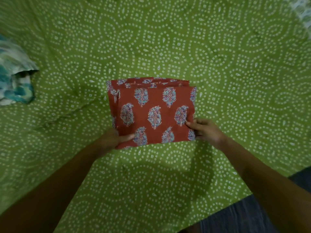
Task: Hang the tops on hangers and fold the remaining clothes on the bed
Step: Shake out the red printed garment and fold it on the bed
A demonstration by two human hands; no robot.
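Note:
A rust-red garment [152,111] with blue leaf prints lies folded into a flat rectangle in the middle of the green bed cover [235,73]. Several stacked layers show along its far edge. My left hand [116,138] holds its near left corner, thumb on top of the cloth. My right hand [205,130] pinches its near right corner, fingers curled round the edge.
A crumpled white and teal garment [15,78] lies at the bed's left edge. A pale printed cloth [303,10] shows at the far right corner. The bed's near edge runs diagonally at the lower right, with dark blue fabric [239,216] below it.

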